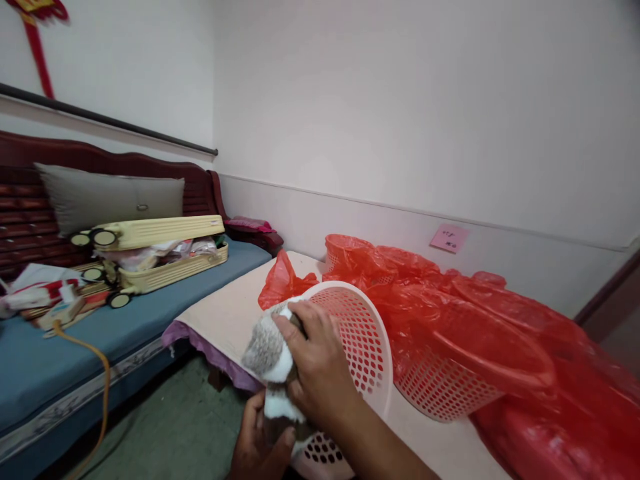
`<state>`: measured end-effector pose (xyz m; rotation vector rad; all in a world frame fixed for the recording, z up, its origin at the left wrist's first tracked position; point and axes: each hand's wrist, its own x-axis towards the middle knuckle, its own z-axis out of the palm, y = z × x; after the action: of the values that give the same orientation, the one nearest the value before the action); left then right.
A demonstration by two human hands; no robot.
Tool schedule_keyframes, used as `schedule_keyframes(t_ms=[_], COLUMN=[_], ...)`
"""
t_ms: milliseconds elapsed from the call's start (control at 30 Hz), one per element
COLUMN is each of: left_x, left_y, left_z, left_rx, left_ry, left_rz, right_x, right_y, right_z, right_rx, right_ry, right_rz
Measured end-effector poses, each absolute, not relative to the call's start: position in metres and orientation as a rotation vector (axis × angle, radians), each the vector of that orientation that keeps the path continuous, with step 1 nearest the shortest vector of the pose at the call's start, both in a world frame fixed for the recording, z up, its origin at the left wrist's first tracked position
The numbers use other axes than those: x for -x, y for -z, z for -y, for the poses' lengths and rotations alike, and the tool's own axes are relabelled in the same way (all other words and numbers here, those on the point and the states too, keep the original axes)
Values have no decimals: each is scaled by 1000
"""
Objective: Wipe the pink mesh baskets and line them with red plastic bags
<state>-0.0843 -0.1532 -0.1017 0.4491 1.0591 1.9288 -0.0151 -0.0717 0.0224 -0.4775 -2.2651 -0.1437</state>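
A grey and white fluffy cloth (pixel 270 343) is bunched between my hands, over the left rim of a pale pink perforated plastic basket (pixel 376 327). My right hand (pixel 320 363) is closed on the upper part of the cloth, with its fingers bent over the top. Lower down, my left hand (pixel 263 440) pinches the bottom end of the cloth near the basket's side. The basket is tipped so that its round mouth faces left and up. Whether my left fingers also touch the basket is hidden by the cloth.
Baskets wrapped in red plastic bags (pixel 480 327) crowd the right of the table (pixel 225 303). A pink note (pixel 449 238) is on the wall. At left, a half-open cream suitcase (pixel 170 273) lies on a blue-cushioned bench (pixel 150 320) beside a power strip (pixel 64 312) with an orange cord.
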Motion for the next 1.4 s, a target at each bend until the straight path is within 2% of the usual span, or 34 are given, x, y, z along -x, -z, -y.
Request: schedule_keyframes(t_ms=[233,467,633,833,1067,1233,1333,1400], left_x=[79,83,79,76,67,71,78,83], left_y=[91,91,84,74,75,82,85,88], left_z=[163,157,150,141,150,161,165,167], left_rx=[-395,-321,-301,-325,-331,-380,-392,-407], left_ry=[-1916,-1963,-1988,-1913,-1868,-1838,-1861,-1872], left_rz=[-1123,-1201,-1133,-1046,-1033,-1145,-1312,-1415], right_x=[-15,-73,-116,-131,-84,-34,-16,-12], right_y=[-35,9,38,52,67,63,66,72], right_z=[16,-19,-20,20,30,73,103,112], right_rx=[649,863,1031,1050,950,714,599,597], right_ry=[148,189,-31,-283,-1079,-1386,-1420,-1288], right_rz=[2024,1880,1803,1723,1478,1558,1704,1838])
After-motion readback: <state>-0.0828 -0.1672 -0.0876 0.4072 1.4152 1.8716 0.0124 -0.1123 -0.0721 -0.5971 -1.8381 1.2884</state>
